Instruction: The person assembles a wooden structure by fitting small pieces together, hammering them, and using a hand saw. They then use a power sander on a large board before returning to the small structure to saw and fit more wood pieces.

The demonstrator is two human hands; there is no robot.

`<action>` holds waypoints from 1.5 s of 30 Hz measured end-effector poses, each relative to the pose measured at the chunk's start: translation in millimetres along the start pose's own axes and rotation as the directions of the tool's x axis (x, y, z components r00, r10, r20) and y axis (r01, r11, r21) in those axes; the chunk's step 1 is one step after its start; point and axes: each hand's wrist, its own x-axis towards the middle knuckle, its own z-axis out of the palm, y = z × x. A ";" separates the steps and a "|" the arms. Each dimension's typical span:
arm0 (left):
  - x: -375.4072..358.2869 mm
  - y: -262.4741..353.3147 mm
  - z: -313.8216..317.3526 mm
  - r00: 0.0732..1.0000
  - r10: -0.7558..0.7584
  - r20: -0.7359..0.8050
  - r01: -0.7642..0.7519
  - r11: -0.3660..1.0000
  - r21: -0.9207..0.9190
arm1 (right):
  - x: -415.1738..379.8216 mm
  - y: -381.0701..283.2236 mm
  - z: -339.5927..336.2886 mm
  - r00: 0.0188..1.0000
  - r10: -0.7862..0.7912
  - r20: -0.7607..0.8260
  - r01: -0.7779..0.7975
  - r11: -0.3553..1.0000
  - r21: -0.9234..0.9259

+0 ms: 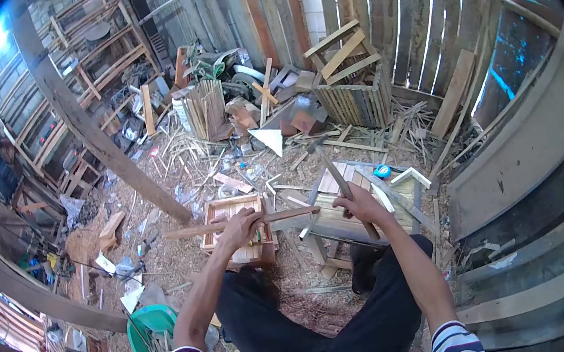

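Note:
My left hand [240, 225] grips a long thin wooden strip [190, 231] that lies across the top of a small wooden crate [219, 212] on the ground. My right hand [361, 203] is closed around the wooden handle of a hammer [332, 168]. The hammer's metal head [314, 146] is raised above and to the right of the strip. Under my right hand stands a low slatted wooden bench [344, 221]. My legs in dark trousers are in front of me.
Offcuts and shavings litter the dirt floor. A slatted wooden box [355, 100] stands at the back by the plank wall. A thick leaning post [90, 133] crosses the left. Wooden frames are stacked far left. A green plastic chair [149, 340] sits near my left elbow.

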 end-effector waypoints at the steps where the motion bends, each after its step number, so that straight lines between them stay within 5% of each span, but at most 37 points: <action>1: -5.8 -16.2 15.0 0.999 -0.029 -0.046 0.030 0.999 0.018 | 0.0 6.8 4.9 1.000 0.005 0.015 -0.005 1.000 -0.011; 3: -12.2 -31.9 33.2 0.991 -0.069 -0.113 0.071 0.997 0.016 | 4.3 21.4 14.5 0.989 -0.131 -0.065 0.113 0.967 -0.229; 7: -31.2 -52.5 70.6 0.959 -0.223 -0.175 0.218 0.975 -0.050 | 16.6 30.6 45.9 0.998 -0.057 -0.024 0.040 0.888 -0.458; 11: -33.3 -46.5 81.6 0.920 -0.379 -0.095 0.367 0.922 -0.126 | 28.7 56.1 81.6 0.999 -0.040 -0.023 0.027 0.909 -0.416; 23: -35.0 -69.7 100.4 0.911 -0.413 0.007 0.402 0.884 -0.237 | 0.6 24.9 92.3 0.993 0.121 0.016 -0.101 0.885 -0.454; 25: -29.8 -71.5 99.5 0.915 -0.403 -0.010 0.389 0.887 -0.248 | -6.8 35.0 95.2 0.991 0.134 0.001 -0.115 0.858 -0.501; 27: -27.4 -75.5 103.9 0.917 -0.398 -0.038 0.378 0.894 -0.239 | -12.7 47.7 97.7 0.999 -0.015 0.030 0.028 0.854 -0.520; 30: -24.8 -80.0 103.8 0.948 -0.318 -0.018 0.304 0.922 -0.241 | -17.0 48.9 93.5 0.991 0.118 0.068 -0.062 0.834 -0.548; 34: -26.4 -87.9 110.3 0.965 -0.256 -0.055 0.238 0.946 -0.221 | -22.4 42.0 93.9 0.998 0.062 0.017 -0.043 0.847 -0.529; 37: -25.8 -82.3 101.8 0.970 -0.241 -0.032 0.230 0.952 -0.202 | -25.8 31.6 95.7 0.985 0.146 -0.093 -0.172 0.874 -0.454; 45: -9.8 -67.5 84.6 0.877 -0.458 0.144 0.478 0.862 -0.168 | -33.7 31.5 103.1 0.995 0.064 -0.079 -0.094 0.872 -0.479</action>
